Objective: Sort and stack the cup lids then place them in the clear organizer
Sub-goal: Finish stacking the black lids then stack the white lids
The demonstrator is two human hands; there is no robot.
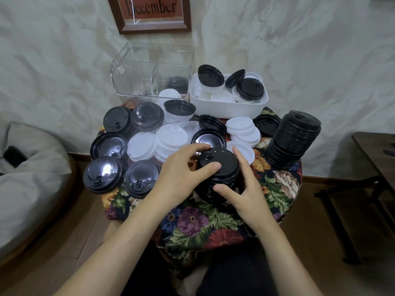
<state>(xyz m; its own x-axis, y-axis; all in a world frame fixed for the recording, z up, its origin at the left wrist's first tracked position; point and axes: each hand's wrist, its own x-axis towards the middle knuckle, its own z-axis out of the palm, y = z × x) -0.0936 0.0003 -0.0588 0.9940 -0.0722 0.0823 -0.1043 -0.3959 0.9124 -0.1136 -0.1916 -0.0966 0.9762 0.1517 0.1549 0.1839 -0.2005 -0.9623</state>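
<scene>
A short stack of black cup lids (222,174) stands near the table's front middle. My left hand (181,174) holds it from the left, thumb on the top lid and fingers curled over the far rim. My right hand (245,189) grips its right side, thumb against the lower lids. A taller, leaning stack of black lids (292,139) stands at the right. Loose black lids (102,175) lie at the left, white lids (168,139) in the middle. The clear organizer (132,67) stands at the back, with lids visible low in its right side.
A white tub (226,107) holding mixed black and white lids sits at the back right. The small table wears a floral cloth (198,223). A grey cushion (27,174) lies to the left, a dark bench (376,159) to the right. A framed "December" sign (151,11) hangs behind.
</scene>
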